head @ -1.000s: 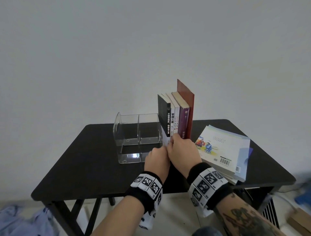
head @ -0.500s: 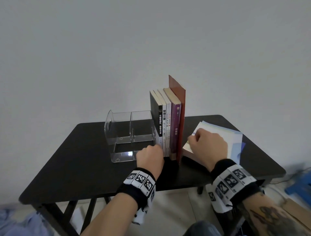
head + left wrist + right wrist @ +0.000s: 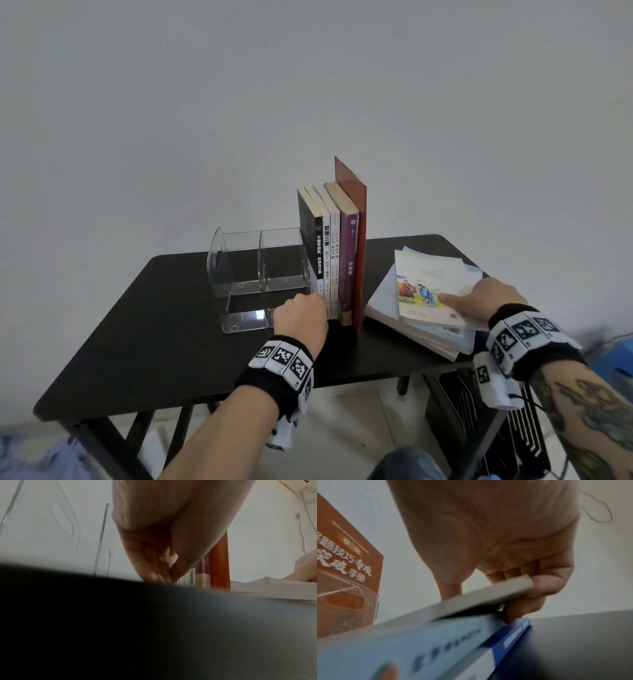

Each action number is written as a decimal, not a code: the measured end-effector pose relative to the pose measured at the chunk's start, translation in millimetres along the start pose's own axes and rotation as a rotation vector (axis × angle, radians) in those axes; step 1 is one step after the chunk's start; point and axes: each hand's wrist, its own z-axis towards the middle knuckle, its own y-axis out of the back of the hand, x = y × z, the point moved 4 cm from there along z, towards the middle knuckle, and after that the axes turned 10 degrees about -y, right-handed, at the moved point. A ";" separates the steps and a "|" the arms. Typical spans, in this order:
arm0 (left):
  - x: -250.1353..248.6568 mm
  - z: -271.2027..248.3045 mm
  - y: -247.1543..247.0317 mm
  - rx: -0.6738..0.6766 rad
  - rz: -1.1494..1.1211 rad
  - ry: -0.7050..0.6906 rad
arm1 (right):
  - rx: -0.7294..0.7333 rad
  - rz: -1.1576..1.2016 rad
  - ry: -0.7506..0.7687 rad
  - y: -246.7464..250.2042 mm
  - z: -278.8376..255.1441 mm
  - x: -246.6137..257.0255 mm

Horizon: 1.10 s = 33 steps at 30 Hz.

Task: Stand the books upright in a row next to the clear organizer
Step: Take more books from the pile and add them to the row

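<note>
A clear organizer stands on the black table. Against its right side several books stand upright in a row, ending with a tall orange book. My left hand rests at the foot of the row's leftmost books, and in the left wrist view its bunched fingers touch their base. To the right lies a flat stack of books. My right hand grips the illustrated top book at its near right edge. The thumb lies on the cover and the fingers curl under the raised edge.
A plain wall stands just behind the table. The stack reaches close to the table's front right edge. A black rack sits under the table on the right. Cloth lies on the floor at the lower left.
My right hand has left the foot of the upright row, moved right onto the flat stack and taken hold of the top book. My left hand has stayed at the row.
</note>
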 end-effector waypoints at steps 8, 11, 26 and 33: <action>-2.4 0.0 3.1 0.010 -0.017 -0.003 | -0.053 0.358 0.020 34.3 -11.2 5.1; -2.7 0.5 3.2 0.017 -0.022 0.002 | -0.056 0.550 0.120 51.1 -25.6 19.3; 1.5 0.1 -4.3 0.009 -0.085 0.013 | -0.344 1.412 0.659 111.5 -159.5 79.4; 1.5 -1.3 -5.4 -0.002 -0.080 0.012 | -0.356 0.995 0.784 59.5 -174.8 122.1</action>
